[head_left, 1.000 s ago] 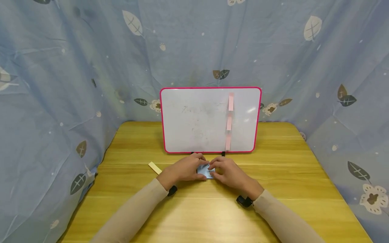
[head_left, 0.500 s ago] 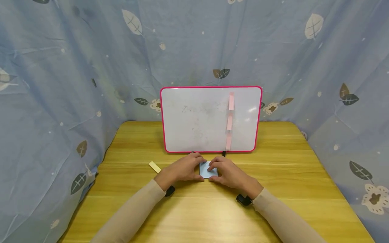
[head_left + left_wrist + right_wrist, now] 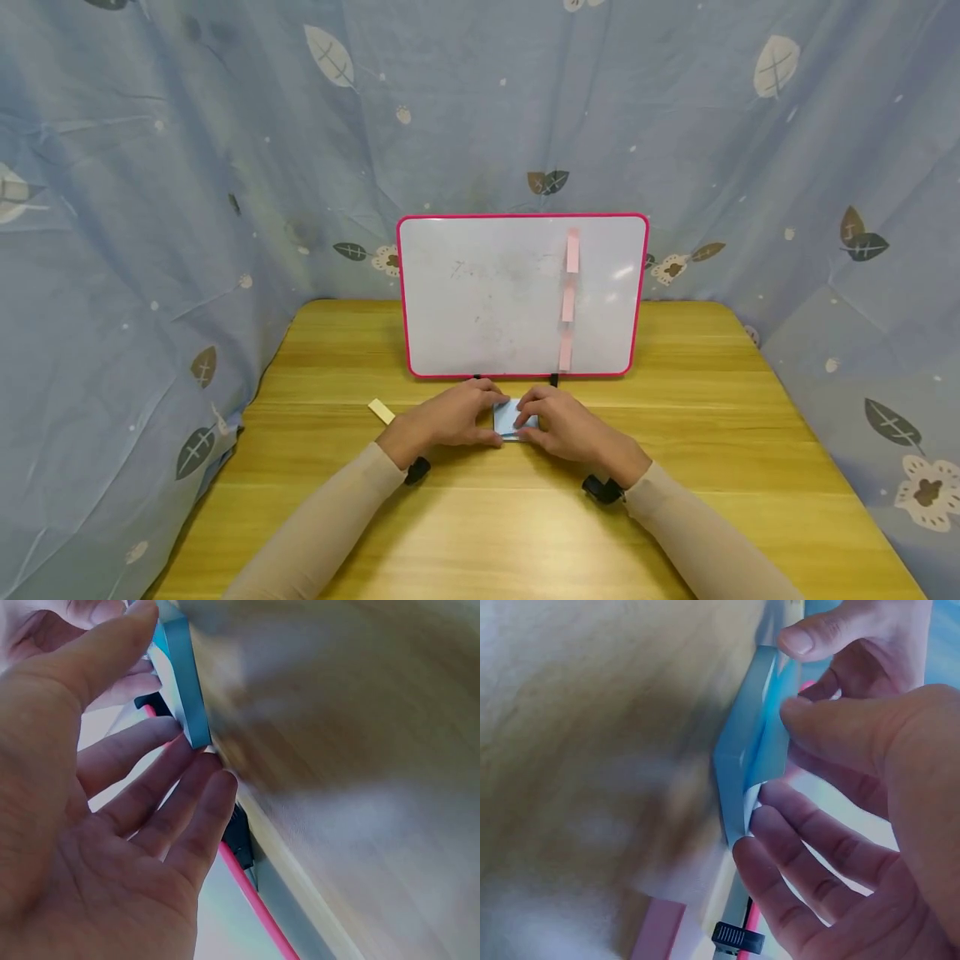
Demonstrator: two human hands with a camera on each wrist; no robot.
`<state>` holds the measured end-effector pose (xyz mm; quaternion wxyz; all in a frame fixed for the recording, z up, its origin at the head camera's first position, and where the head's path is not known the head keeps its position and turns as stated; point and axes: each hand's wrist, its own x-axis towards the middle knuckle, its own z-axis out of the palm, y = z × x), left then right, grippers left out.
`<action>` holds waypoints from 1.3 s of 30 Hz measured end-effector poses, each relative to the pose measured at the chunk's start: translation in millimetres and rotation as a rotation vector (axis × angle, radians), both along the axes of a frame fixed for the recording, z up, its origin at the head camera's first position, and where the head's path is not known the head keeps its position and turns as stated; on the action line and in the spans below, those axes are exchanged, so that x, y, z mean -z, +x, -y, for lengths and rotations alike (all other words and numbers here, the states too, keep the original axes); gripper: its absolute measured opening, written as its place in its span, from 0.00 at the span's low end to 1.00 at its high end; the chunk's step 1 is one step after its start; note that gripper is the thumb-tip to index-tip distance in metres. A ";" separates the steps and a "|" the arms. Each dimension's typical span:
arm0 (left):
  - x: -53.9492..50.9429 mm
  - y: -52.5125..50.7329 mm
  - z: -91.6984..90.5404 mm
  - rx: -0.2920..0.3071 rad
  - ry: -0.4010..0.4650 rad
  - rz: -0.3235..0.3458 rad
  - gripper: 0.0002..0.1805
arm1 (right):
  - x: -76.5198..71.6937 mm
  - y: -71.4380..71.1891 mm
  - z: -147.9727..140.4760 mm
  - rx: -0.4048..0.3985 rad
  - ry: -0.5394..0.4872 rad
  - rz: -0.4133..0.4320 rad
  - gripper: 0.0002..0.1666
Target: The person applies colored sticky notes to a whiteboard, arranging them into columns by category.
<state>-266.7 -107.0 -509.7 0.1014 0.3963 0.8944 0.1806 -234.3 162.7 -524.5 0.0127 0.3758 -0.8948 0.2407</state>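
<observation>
Table (image 3: 480,533): spread across the lower half of the head view.
Whiteboard (image 3: 480,292): stood at centre, pink-framed.
Left hand (image 3: 452,417): the pad's left side is gripped between thumb and fingers.
Right hand (image 3: 573,429): its right side is gripped by curled fingers, thumb against the top sheet (image 3: 778,727).
Blue pad (image 3: 506,415): held below the whiteboard; the lifted sheet is shown best by the right wrist view.
Pink strips (image 3: 567,304): stuck in a column, right of the whiteboard's middle.
Yellow strip (image 3: 381,412): laid left of centre.
Pink block (image 3: 658,930): seen only in the right wrist view, lower left.
</observation>
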 end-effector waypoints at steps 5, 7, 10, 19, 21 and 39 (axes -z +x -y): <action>0.6 -2.6 -0.8 0.011 0.018 -0.011 0.36 | -0.4 -1.9 0.0 -0.007 -0.005 -0.024 0.05; 1.8 -3.0 -3.0 0.008 0.025 -0.042 0.33 | -0.9 -2.3 1.7 0.015 -0.009 -0.016 0.05; 4.2 -2.1 -6.1 -0.018 0.038 -0.079 0.30 | -0.6 -3.7 4.6 0.052 -0.024 0.003 0.05; 9.3 4.0 -9.6 -0.096 0.091 -0.076 0.32 | 3.7 -6.3 7.3 0.168 -0.107 0.006 0.03; 9.6 4.5 -9.9 -0.104 0.102 -0.075 0.33 | 4.3 -7.3 7.4 0.213 -0.139 0.004 0.04; 10.3 4.1 -10.6 -0.128 0.195 -0.026 0.36 | 5.5 -13.8 11.6 0.381 -0.224 -0.011 0.04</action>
